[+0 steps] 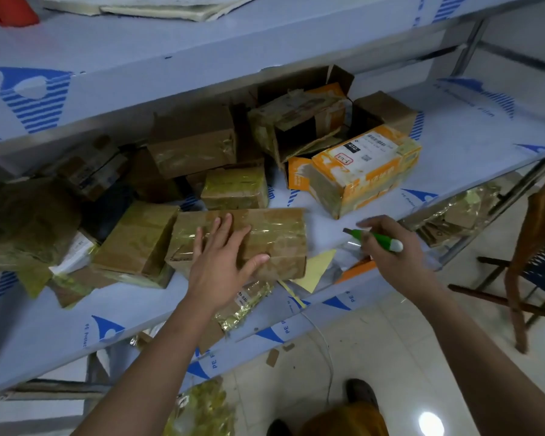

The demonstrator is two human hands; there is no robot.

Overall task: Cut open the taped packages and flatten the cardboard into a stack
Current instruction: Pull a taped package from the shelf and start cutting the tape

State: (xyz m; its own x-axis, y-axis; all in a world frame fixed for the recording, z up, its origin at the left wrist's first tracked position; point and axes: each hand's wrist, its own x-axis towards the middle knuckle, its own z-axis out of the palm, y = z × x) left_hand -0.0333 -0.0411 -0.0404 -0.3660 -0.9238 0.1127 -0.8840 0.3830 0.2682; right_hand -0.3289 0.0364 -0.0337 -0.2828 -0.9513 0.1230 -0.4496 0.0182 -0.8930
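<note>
A brown taped cardboard package (274, 237) lies at the front of the film-covered shelf (469, 146). My left hand (221, 262) rests flat on its top, fingers spread and thumb along the front face. My right hand (390, 250) hovers just right of the package and grips a green and white utility knife (376, 238), its blade end pointing left toward the box. Several other taped brown packages (192, 143) crowd the shelf behind and to the left.
An orange and white box (365, 171) lies open on its side at the right. Opened cartons (299, 121) sit at the back. Torn tape and yellow paper (317, 269) litter the shelf edge. An upper shelf (202, 58) overhangs. A wooden chair (535, 253) stands right.
</note>
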